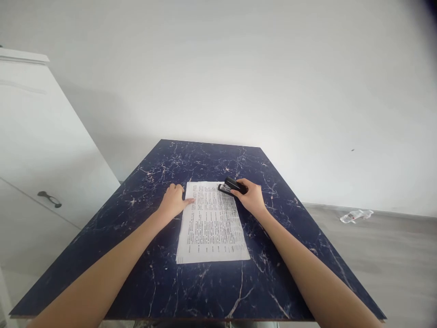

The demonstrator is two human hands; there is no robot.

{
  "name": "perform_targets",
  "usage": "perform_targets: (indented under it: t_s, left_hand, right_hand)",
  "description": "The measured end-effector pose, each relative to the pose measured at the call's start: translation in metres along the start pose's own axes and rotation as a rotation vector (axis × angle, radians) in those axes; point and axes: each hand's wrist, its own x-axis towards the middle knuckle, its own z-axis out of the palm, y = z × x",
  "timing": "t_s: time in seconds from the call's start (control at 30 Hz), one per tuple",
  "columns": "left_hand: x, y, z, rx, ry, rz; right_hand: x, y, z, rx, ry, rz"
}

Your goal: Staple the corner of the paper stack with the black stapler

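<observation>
A small stack of printed paper [211,223] lies on the dark blue marbled table, its text running sideways. My left hand [175,200] is at its upper left edge, thumb on top of the sheet and the other fingers curled beside the edge. In my right hand [252,196] is a black stapler [235,185], gripped from its rear end. The stapler's jaws point left and stand apart at the upper right corner of the paper. Whether the corner sits between the jaws is hard to make out.
The marbled table [205,159] reaches to the white wall [239,82]. On the left stands a white cabinet [41,136] with a dark handle [50,199]. A crumpled clear plastic wrapper [356,216] lies on the grey floor [382,255] at the right.
</observation>
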Motion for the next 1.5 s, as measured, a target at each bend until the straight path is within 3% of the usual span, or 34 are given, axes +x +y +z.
perform_targets:
  t_s: [0.1, 0.17, 0.33, 0.47, 0.6, 0.9, 1.07, 1.13, 1.2, 1.27, 1.3, 1.5]
  left_hand:
    - [-0.001, 0.008, 0.005, -0.029, -0.025, 0.053]
    - [0.002, 0.008, 0.005, -0.107, 0.023, 0.097]
    - [0.016, -0.015, -0.006, -0.381, 0.164, 0.068]
    - [0.028, -0.037, -0.012, -0.550, 0.295, 0.049]
    - [0.032, -0.043, -0.012, -0.676, 0.396, 0.065]
    - [0.036, -0.048, -0.006, -0.753, 0.454, -0.002]
    - [0.034, -0.049, -0.011, -0.812, 0.335, -0.184]
    - [0.032, -0.048, -0.016, -0.974, 0.159, -0.278]
    - [0.029, -0.046, -0.021, -1.174, -0.108, -0.330]
    - [0.026, -0.043, -0.023, -1.299, -0.335, -0.322]
    - [0.024, -0.042, -0.024, -1.326, -0.395, -0.306]
    - [0.020, -0.039, -0.031, -1.348, -0.346, -0.234]
  right_hand:
    - [0.007, 0.016, -0.006, -0.080, 0.040, 0.052]
    - [0.010, 0.024, -0.007, -0.116, 0.071, 0.076]
    - [0.014, 0.032, -0.012, -0.171, 0.062, 0.086]
    - [0.015, 0.027, -0.022, -0.101, -0.092, 0.054]
    - [0.015, 0.018, -0.029, -0.001, -0.299, -0.037]
    - [0.007, -0.009, -0.029, 0.169, -0.637, -0.123]
    - [0.004, -0.014, -0.025, 0.167, -0.635, -0.142]
    - [0.004, -0.013, -0.025, 0.164, -0.632, -0.145]
    - [0.004, -0.012, -0.024, 0.168, -0.630, -0.149]
    - [0.004, -0.011, -0.024, 0.177, -0.628, -0.155]
    - [0.004, -0.012, -0.024, 0.180, -0.629, -0.158]
    - [0.004, -0.014, -0.027, 0.169, -0.641, -0.180]
